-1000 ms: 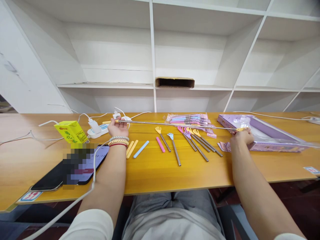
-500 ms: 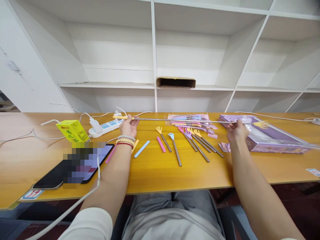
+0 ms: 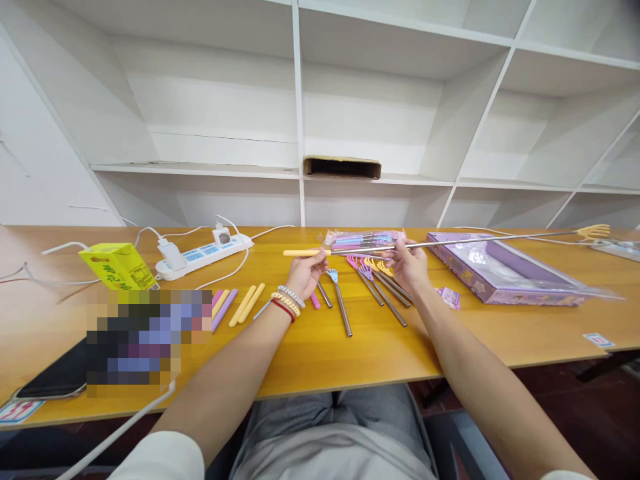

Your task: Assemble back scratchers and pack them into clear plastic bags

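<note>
Your left hand (image 3: 306, 275) holds the right end of the yellow handle (image 3: 300, 253) in thumb and fingers, so the rest of that handle sticks out to its left. From there the metal rod (image 3: 450, 242) of the back scratcher runs to your right hand (image 3: 409, 267), which pinches it between thumb and fingertips, and its yellow claw (image 3: 594, 231) points away, well to the right of that hand. Gripping at two places — handle and rod — probably steadies something so long and thin, and holding it up lets it clear what lies below. Around you, far left of your left hand, lie a dark phone (image 3: 53, 377) and a blurred patch that hides whatever is there, with a yellow-green carton (image 3: 120, 265) just beyond. A white power strip (image 3: 203, 255) sits beyond and left of that hand; a white cable (image 3: 125, 427) slants near its forearm and could snag a sleeve. Loose handles (image 3: 247, 305) lie left of your left wrist, side by side, seemingly grouped by kind, while a pink handle (image 3: 315, 300) is partly covered by that hand. Between your hands, closer to you, lie shorter claw-ended rods (image 3: 343, 307), and beyond them a wrapped bundle (image 3: 363, 239). Right of your right hand, a small packet (image 3: 449, 298) rests beside a purple box (image 3: 535, 295) — its raised rim sits under the rod's path, so lowering the right end there would meet it.
</note>
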A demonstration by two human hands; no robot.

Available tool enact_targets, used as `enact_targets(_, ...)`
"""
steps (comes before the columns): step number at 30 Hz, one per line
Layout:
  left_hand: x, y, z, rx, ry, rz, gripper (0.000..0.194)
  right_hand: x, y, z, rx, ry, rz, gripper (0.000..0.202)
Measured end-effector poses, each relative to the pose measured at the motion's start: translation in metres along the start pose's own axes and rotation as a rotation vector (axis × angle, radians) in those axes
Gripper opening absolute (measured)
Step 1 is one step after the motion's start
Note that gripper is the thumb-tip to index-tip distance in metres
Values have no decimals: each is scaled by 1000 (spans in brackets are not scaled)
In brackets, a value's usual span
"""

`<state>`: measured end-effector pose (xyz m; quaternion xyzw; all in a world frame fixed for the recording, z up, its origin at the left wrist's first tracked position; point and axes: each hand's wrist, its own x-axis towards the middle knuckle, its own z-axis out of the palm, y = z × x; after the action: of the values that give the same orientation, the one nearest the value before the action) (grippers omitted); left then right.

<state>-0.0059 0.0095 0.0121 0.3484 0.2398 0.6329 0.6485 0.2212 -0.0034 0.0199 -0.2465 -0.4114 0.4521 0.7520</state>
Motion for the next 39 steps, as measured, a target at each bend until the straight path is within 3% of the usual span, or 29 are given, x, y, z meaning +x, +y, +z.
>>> enact_targets(5, -7, -10, 6, 85, -1, -45, 23, -10, 13, 10, 5, -118, 111, 37)
enact_targets(11, -8, -13, 10, 138, -23, -9, 27, -8, 18, 9, 36, -60, 176, 33)
enact_targets(17, -7, -10, 11, 74, -84, -106, 49, -3, 21, 0, 19, -39, 222, 28)
enact_targets(24, -2, -12, 10, 94, 56, 6, 14, -2, 18, 1, -7, -2, 218, 30)
enact_targets(28, -1, -8, 8, 130, 124, 63, 30, 0, 17, -1, -10, 20, 209, 30)
enact_targets(35, 0, -7, 0, 443, -52, -72, 23, 3, 13, -7, -19, 82, 156, 33)
enact_targets(39, -2, -8, -5, 695, -150, -99, 25, 5, 12, -10, -11, 41, 105, 35)
